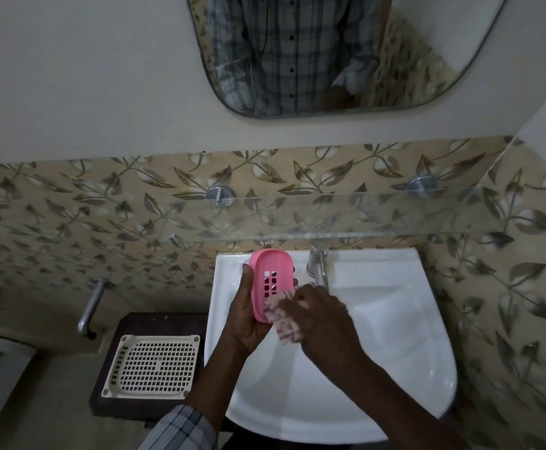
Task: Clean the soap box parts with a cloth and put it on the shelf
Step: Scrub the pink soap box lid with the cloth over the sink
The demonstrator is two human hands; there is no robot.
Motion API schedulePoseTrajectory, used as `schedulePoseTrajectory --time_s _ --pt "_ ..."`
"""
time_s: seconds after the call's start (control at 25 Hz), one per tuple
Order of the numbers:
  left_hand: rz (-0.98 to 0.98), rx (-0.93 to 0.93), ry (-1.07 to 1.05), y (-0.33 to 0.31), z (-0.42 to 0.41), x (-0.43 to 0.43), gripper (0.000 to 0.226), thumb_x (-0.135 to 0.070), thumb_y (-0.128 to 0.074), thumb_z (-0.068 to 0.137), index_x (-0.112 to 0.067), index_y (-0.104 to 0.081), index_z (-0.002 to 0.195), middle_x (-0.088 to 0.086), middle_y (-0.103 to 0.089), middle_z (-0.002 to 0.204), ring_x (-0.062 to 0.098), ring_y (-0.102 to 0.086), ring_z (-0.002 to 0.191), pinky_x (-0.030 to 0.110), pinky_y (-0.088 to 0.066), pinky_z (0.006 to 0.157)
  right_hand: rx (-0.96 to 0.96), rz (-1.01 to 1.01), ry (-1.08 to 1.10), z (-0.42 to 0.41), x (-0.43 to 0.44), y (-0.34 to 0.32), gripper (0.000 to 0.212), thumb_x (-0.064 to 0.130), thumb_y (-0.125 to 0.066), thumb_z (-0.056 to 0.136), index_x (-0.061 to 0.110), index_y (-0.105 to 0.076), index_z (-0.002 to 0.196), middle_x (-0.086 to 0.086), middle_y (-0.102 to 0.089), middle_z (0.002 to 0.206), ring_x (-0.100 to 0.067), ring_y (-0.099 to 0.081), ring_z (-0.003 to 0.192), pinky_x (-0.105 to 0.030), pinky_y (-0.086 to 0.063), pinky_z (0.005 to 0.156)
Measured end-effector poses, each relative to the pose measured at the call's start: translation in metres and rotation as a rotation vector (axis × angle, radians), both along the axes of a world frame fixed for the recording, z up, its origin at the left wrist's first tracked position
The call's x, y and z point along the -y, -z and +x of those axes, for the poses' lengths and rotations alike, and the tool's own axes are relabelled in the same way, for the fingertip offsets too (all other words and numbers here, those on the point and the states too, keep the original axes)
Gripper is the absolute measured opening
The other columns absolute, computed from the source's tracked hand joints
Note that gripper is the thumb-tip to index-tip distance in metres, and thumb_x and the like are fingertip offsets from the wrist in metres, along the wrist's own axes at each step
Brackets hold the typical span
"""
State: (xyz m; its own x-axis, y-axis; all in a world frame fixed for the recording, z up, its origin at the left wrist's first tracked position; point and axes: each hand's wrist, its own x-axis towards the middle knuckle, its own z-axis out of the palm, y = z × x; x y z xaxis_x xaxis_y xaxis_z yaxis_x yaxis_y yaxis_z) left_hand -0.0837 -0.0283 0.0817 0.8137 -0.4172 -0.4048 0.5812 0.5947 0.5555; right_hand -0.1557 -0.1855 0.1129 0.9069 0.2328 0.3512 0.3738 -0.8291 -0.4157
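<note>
Wiping step, seemingly. Above the white ceramic sink (pixel 395 336), left grip (pixel 245 321) clasps a pink slotted plastic soap tray (pixel 260 295); right grip (pixel 320 319) pinches a patterned cloth (pixel 285 329) against it. Next, probably: wipe remaining faces.

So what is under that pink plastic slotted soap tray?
The left hand grips the pink plastic slotted soap tray from beneath, over the white ceramic basin. The right hand holds a pink patterned cloth against its near end, hiding that part.

Cloth (pixel 286 332) is a blur, mostly tucked under the right grip (pixel 322 319). Soap box (pixel 271 274) lower end vanishes behind it; left grip (pixel 249 319) fingers mostly hidden behind the box. Mirror (pixel 330 60) cut off at the top.
</note>
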Motion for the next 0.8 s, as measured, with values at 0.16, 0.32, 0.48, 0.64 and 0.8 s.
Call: schedulePoseTrajectory --time_s 0.16,0.32,0.48,0.64,0.8 --pt "0.344 0.240 0.071 0.002 0.000 0.004 0.060 -0.051 -0.063 0.089 -0.019 -0.056 0.139 0.022 -0.071 0.108 0.033 -0.071 0.090 0.041 -0.060 0.075 -0.401 0.169 -0.022 0.009 -0.015 -0.001 0.018 0.009 -0.067 0.085 0.008 -0.068 0.102 -0.018 -0.068 0.089 -0.028 -0.067 0.078 -0.045 -0.058 0.070" --pt "0.469 0.411 0.115 0.007 -0.005 0.010 0.051 -0.052 -0.056 0.095 -0.021 -0.059 0.136 0.014 -0.074 0.109 0.034 -0.070 0.099 0.040 -0.058 0.084 -1.122 0.517 -0.038 0.060 0.013 -0.022 0.027 -0.001 -0.057 0.079 0.004 -0.069 0.103 -0.016 -0.074 0.102 -0.028 -0.070 0.094 -0.037 -0.057 0.083" --pt "0.241 0.236 0.064 -0.010 0.020 -0.006 0.084 -0.061 -0.074 0.076 -0.013 -0.053 0.142 0.024 -0.063 0.130 0.037 -0.065 0.113 0.047 -0.056 0.091 -1.218 1.082 0.021 0.056 0.051 -0.018 0.026 -0.001 -0.064 0.079 0.005 -0.074 0.102 -0.020 -0.074 0.101 -0.028 -0.071 0.087 -0.034 -0.058 0.075" --pt "0.109 0.211 0.058 -0.014 0.028 -0.014 0.079 -0.059 -0.083 0.065 -0.013 -0.068 0.127 0.020 -0.066 0.127 0.033 -0.067 0.109 0.043 -0.057 0.090 -0.798 0.912 0.127 0.033 0.050 0.003 0.027 0.012 -0.080 0.074 0.012 -0.075 0.100 -0.011 -0.078 0.092 -0.024 -0.073 0.082 -0.043 -0.059 0.075" --pt "0.153 0.258 0.031 -0.023 0.028 -0.006 0.076 -0.056 -0.084 0.066 -0.013 -0.067 0.127 0.022 -0.067 0.123 0.035 -0.068 0.107 0.045 -0.056 0.090 0.051 0.189 0.023 0.025 0.008 0.012 0.033 0.014 -0.070 0.074 0.022 -0.073 0.106 -0.002 -0.061 0.087 -0.025 -0.061 0.077 -0.032 -0.050 0.064"
